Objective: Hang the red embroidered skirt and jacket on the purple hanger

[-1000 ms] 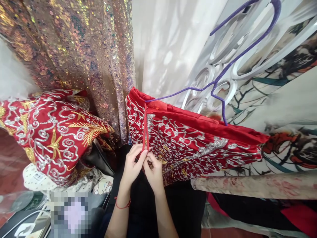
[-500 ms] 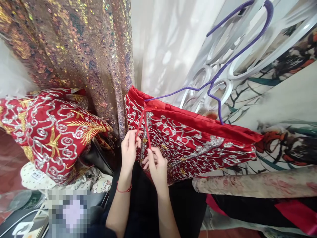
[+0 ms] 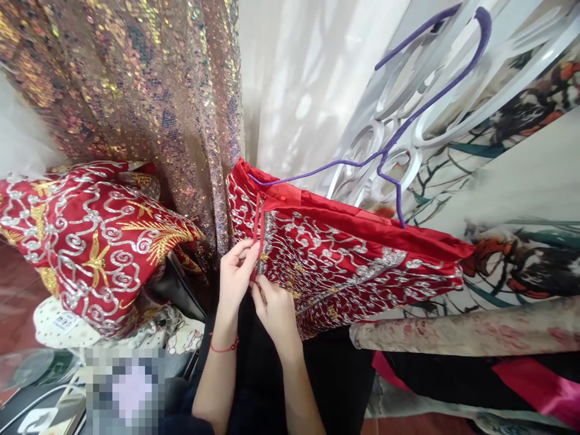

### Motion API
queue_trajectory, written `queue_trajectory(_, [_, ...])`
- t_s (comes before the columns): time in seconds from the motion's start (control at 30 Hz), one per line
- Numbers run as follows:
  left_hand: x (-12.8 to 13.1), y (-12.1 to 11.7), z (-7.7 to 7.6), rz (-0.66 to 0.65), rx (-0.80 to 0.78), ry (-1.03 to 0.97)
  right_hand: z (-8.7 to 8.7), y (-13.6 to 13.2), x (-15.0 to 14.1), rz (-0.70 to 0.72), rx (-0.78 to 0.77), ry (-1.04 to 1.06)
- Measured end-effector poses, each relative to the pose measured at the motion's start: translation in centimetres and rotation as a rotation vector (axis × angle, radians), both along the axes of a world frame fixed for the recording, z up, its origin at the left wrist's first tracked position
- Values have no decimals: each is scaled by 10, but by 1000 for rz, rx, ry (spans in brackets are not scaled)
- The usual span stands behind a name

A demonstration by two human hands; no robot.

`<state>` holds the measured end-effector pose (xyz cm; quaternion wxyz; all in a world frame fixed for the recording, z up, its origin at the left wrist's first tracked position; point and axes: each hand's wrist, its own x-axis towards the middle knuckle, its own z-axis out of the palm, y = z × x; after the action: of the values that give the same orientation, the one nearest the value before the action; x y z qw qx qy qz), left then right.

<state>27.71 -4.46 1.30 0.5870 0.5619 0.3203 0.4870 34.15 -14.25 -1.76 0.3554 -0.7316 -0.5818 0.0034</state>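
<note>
A red skirt-like garment (image 3: 335,248) with silver and gold embroidery hangs by its waistband from a purple hanger (image 3: 312,173). From its left side run thin red ties (image 3: 259,223). My left hand (image 3: 235,272) is closed, pinching the ties between thumb and fingers. Just below and to the right, my right hand (image 3: 274,305) is closed as well, with thumb and forefinger pinching the lower part of the ties. The tie ends are hidden by the fingers.
Another red embroidered garment (image 3: 95,248) is draped at the left, beside a shimmering sequined cloth (image 3: 149,90). A white scrollwork frame (image 3: 419,133) stands behind the hanger. At the right lies a rolled floral cloth (image 3: 453,332). A white cable (image 3: 36,399) sits at lower left.
The hands held the ties together, then drew apart with one strand each. Now they have come back together, the right hand moving left beneath the left hand.
</note>
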Motion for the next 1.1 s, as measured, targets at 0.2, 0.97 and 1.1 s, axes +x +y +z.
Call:
queue_trajectory(0.2, [3,-4,-10,409,181,50,23,-6,1,-89,267,147])
queue_trajectory(0.97, [-3,-41,-9,284,102,-169,56,36,17,69,399,6])
queue_trajectory(1.1, [-3,-44,-9,302,124,-152,60,31,20,121,383,-93])
